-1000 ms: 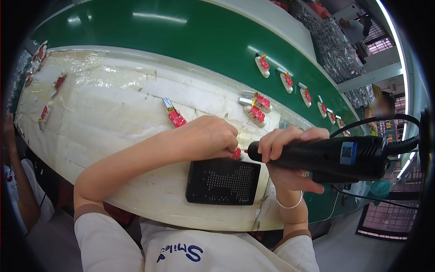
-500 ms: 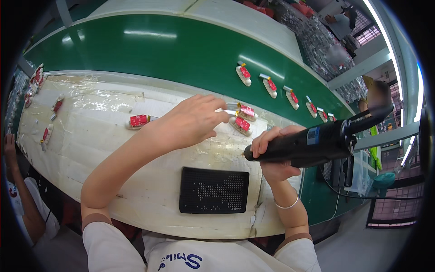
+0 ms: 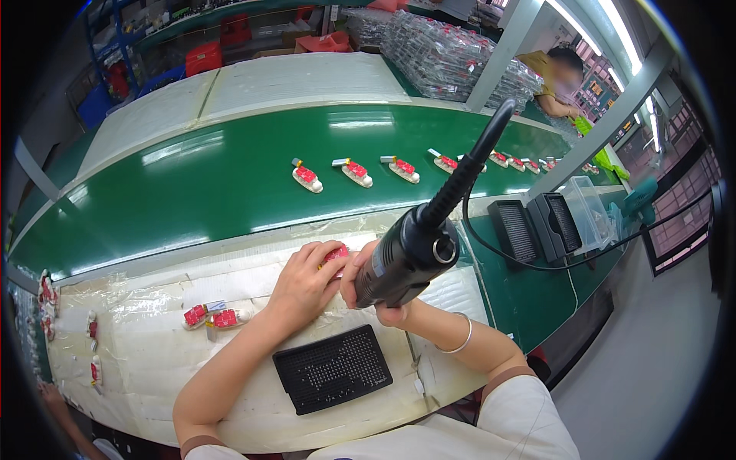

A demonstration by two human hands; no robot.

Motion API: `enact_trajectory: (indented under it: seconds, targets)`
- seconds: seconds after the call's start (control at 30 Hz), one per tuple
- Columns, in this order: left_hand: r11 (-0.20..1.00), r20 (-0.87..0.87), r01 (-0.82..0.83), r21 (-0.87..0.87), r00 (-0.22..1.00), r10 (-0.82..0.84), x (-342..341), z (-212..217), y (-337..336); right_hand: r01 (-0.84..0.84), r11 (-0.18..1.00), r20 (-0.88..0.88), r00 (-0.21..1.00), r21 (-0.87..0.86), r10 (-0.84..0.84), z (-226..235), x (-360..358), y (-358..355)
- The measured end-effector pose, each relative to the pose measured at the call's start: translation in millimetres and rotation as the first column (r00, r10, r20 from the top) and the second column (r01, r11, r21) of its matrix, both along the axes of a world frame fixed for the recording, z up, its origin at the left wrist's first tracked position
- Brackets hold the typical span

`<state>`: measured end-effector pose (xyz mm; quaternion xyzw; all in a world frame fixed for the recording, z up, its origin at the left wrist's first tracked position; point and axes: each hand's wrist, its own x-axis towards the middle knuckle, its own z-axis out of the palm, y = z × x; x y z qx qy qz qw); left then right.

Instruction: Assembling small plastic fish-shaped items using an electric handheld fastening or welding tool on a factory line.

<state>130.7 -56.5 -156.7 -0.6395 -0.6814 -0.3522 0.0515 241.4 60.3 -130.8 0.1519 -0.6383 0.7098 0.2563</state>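
Note:
My right hand [image 3: 359, 277] grips a black electric screwdriver [image 3: 406, 257], its cord end tilted up and toward the right. The tool's tip is hidden behind its body and my fingers. My left hand [image 3: 300, 282] is closed on a small white part with a red top [image 3: 334, 259], held down on the work surface right beside the screwdriver. Left of my left forearm lie two similar red-and-white parts [image 3: 228, 317] with silver tabs, close together. Nearer me sits a black perforated tray [image 3: 333, 369] with small screws in its holes.
Beyond the pale covered bench [image 3: 153, 383] runs a green conveyor [image 3: 253, 199] with a row of red-and-white parts [image 3: 356, 173]. At right stand black slotted boxes [image 3: 556, 226], a clear bin [image 3: 584, 215] and a trailing cord [image 3: 529, 267]. Another person [image 3: 548, 80] works at far right.
The view has shifted. My left hand now holds a red-and-white part, and the screwdriver has swung from lying sideways to tilted up next to it. Two parts now lie left of my forearm.

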Motion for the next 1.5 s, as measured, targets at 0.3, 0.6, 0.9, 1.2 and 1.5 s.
enact_trajectory:
  seconds: [0.3,0.6,0.9,1.2,1.5]
  targets:
    - [1.0,-0.027,0.014,-0.022,1.0,-0.015,-6,7,-4,0.039,0.998,-0.004,0.999,-0.056,-0.039,1,-4,-5]
    - [0.999,-0.054,0.033,-0.026,0.998,-0.034,-2,13,-7,0.03,0.999,-0.011,0.999,-0.041,-0.031,-1,-1,-6]
    - [0.981,0.042,-0.186,0.055,0.982,0.184,-14,1,-36,0.082,0.997,0.015,0.996,0.005,-0.082,6,2,0]
    - [0.726,-0.056,-0.688,-0.009,0.725,0.686,-97,-14,-169,0.175,0.984,-0.006,0.985,0.025,-0.175,11,-3,-10]
    - [0.813,-0.208,-0.582,0.014,0.793,0.572,-118,-1,-137,0.176,0.983,-0.011,0.984,0.058,-0.176,12,-4,-10]
